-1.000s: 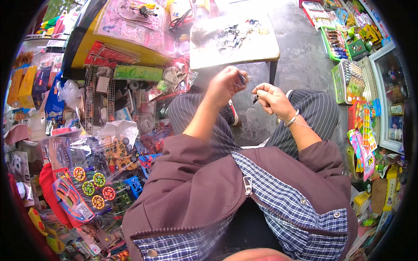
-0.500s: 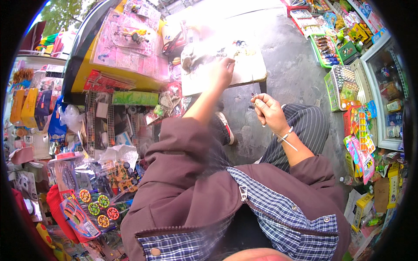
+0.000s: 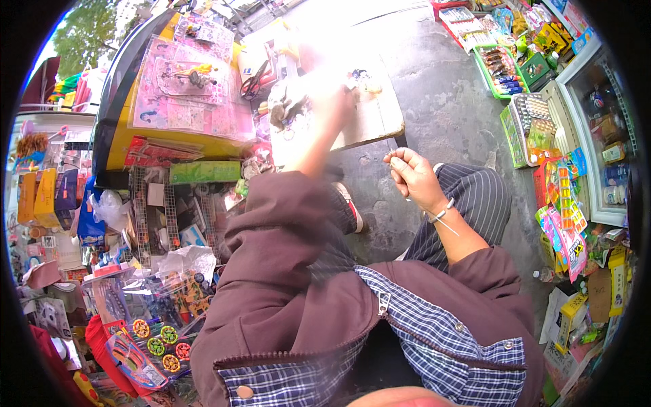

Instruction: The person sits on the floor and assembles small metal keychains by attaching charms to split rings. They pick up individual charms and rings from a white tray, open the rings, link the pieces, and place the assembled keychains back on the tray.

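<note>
My left hand (image 3: 329,102) is a motion blur over a white-topped low table (image 3: 380,119); its fingers cannot be made out, nor whether it holds anything. Beside it on the table lies a crumpled grey cloth (image 3: 288,102), and a cluster of small dark and yellowish bits (image 3: 366,81) sits farther right. Just off the table's near right corner, my right hand (image 3: 415,178) has thumb and fingers pinched on a thin, dark, wire-like piece (image 3: 389,144). Only its slim upper end shows. A white cord-like band (image 3: 444,211) circles my right wrist.
Scissors (image 3: 255,80) lie left of the table, beside a yellow-edged stand (image 3: 115,129) covered with pink packets (image 3: 183,102). Packaged toys (image 3: 156,346) crowd my left side. A green basket (image 3: 500,71), snack boxes and a glass-fronted cabinet (image 3: 603,136) line the right.
My left hand has moved left and toward me across the table and become blurred. My right hand stays pinched in nearly the same place. The whole view has shifted slightly.
</note>
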The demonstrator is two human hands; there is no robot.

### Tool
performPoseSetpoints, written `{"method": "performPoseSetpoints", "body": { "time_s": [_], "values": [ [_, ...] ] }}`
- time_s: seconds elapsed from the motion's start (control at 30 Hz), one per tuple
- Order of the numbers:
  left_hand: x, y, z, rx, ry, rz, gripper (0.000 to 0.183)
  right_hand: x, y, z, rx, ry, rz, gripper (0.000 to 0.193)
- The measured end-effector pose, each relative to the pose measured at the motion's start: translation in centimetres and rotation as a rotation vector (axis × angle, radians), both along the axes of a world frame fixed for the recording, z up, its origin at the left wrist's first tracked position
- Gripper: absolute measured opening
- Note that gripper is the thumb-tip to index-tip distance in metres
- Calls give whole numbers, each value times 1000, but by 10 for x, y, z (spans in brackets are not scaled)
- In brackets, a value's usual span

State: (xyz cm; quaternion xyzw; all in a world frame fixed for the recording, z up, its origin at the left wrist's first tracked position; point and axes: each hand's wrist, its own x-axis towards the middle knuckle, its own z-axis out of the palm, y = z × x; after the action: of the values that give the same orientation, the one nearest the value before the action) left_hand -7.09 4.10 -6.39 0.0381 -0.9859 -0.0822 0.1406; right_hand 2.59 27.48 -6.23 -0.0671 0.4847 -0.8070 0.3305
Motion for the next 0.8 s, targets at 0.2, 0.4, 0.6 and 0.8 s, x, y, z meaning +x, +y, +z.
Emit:
{"method": "performPoseSetpoints", "body": {
  "time_s": [0.2,0.4,0.6,0.8],
  "values": [
    [25,-16,15,567,78,88,19,2,-1,-4,22,11,4,18],
    [45,-29,37,927,141,4,12,6,-8,-6,71,59,50,17],
    [90,-10,50,830,97,-21,11,11,-11,-9,123,120,105,17],
    [115,4,51,757,65,-11,17,16,-7,-9,162,129,170,16]
  ]
}}
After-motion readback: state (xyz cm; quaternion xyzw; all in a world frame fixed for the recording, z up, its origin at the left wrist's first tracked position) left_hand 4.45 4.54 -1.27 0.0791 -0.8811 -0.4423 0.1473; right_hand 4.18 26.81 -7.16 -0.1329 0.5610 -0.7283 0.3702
